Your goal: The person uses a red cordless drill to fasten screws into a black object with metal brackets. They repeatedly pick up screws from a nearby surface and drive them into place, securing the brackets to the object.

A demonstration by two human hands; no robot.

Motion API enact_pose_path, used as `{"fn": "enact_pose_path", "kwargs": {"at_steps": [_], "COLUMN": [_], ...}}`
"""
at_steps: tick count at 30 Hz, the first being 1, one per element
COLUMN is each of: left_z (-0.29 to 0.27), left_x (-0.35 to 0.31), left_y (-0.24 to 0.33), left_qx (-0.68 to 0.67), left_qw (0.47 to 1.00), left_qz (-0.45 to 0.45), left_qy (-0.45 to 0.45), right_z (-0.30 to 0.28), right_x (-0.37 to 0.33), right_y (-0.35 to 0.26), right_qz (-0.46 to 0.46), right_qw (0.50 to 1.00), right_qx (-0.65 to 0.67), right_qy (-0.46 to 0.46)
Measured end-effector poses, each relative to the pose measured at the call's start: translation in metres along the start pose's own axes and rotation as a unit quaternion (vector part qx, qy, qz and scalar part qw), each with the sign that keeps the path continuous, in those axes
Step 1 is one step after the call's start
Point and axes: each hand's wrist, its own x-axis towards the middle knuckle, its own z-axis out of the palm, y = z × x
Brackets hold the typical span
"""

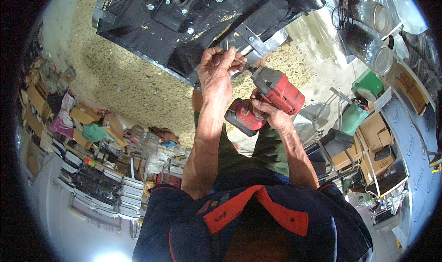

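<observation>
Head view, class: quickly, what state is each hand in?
Left hand: closed, pinching a small fastener at the bit.
Right hand: closed on the red drill.

The floor (124,85) is rough and speckled, tan in colour. Left of it lie piles of cardboard boxes (34,105) and stacked trays (92,184). Right of the floor stand a shelf (396,78) holding glass jars (380,18) and what may be a metal stool (315,115).

Left hand (216,71) raised, fingers pinched; right hand (271,112) clenched.
</observation>
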Motion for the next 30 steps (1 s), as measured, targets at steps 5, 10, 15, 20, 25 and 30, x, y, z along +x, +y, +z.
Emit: {"fn": "enact_pose_path", "kwargs": {"at_steps": [5, 10, 15, 20, 25, 30], "left_z": [-0.003, 0.002, 0.005, 0.001, -0.008, -0.014], "left_x": [0.004, -0.002, 0.003, 0.005, 0.008, 0.020], "left_y": [0.003, -0.003, 0.002, 0.014, 0.014, 0.020], "left_qx": [0.055, 0.025, 0.083, 0.104, 0.021, 0.102], "left_qw": [0.997, 0.999, 0.995, 0.991, 0.998, 0.987], "left_qz": [0.031, 0.030, 0.009, -0.027, -0.029, 0.039], "left_qy": [-0.052, -0.020, 0.058, 0.082, -0.057, -0.122], "right_z": [-0.010, -0.003, 0.005, 0.001, -0.009, -0.001], "right_x": [0.003, 0.003, 0.008, 0.013, 0.009, 0.008], "right_y": [0.002, 0.012, 0.027, 0.029, 0.000, -0.008], "right_qz": [0.043, 0.101, 0.034, -0.172, 0.016, 0.099], "right_qw": [0.993, 0.953, 0.991, 0.957, 0.998, 0.968], "right_qx": [0.074, 0.259, 0.116, -0.231, -0.040, 0.201], "right_qy": [-0.085, -0.121, -0.062, 0.025, -0.034, -0.112]}}
